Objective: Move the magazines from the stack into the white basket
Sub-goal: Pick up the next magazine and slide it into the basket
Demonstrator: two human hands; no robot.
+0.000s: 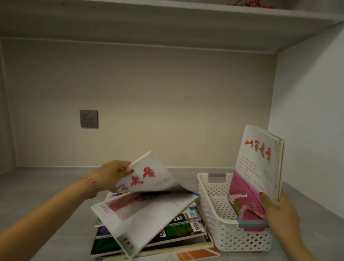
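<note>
A stack of magazines (157,234) lies on the grey desk, with a white one skewed on top. My left hand (112,174) pinches the far corner of a white magazine with red characters (147,175) and holds it tilted above the stack. To the right stands the white perforated basket (227,235). Several magazines (260,160) stand upright in it, the front one white and pink with red characters. My right hand (279,210) grips their lower right edge.
The desk (42,193) sits in an alcove with a back wall, a right side wall close behind the basket and a shelf overhead. A grey wall socket (89,118) is on the back wall. Red twigs lie on the upper shelf.
</note>
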